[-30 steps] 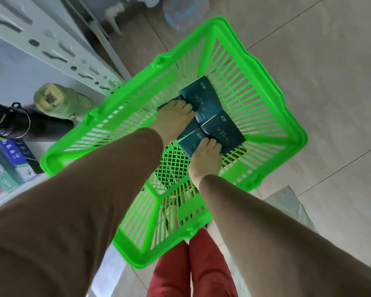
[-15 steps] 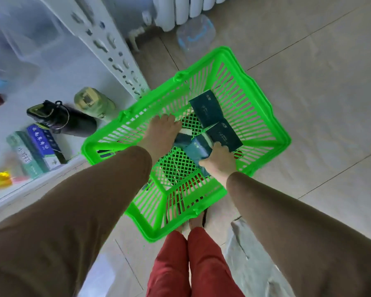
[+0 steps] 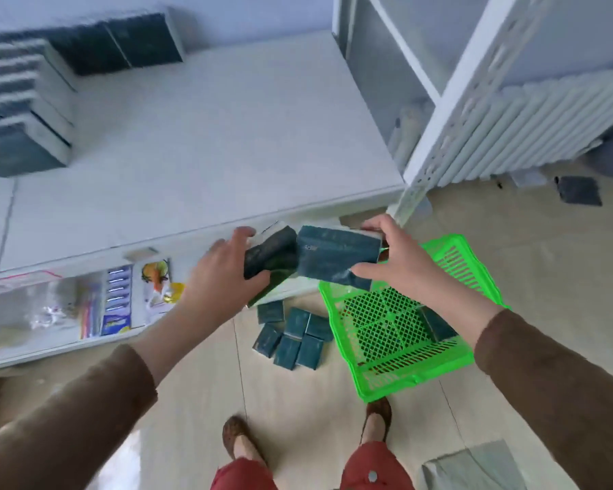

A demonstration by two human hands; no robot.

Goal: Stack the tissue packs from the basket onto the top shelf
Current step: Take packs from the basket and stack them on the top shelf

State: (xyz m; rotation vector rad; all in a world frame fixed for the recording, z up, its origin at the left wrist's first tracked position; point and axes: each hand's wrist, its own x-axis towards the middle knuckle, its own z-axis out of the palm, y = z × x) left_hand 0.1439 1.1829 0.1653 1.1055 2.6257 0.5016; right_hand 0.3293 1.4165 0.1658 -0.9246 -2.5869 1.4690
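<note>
Both hands have risen from the green basket (image 3: 414, 374), the left hand (image 3: 223, 274) and right hand (image 3: 400, 263) each gripping tissue packs (image 3: 333, 258) at the top shelf (image 3: 227, 136) front edge. Stacks fill its far left corner; loose packs (image 3: 291, 335) wait on the floor.

Soft, even daylight fills the scene, with faint shadows. Motion blur smears the stacked packs (image 3: 22, 100) left of the shelf post (image 3: 450, 111), which bows with wide-angle distortion.

Left hand (image 3: 223, 274) and right hand (image 3: 400, 263) each grip dark tissue packs (image 3: 337, 258) above the green basket (image 3: 404, 366).
</note>
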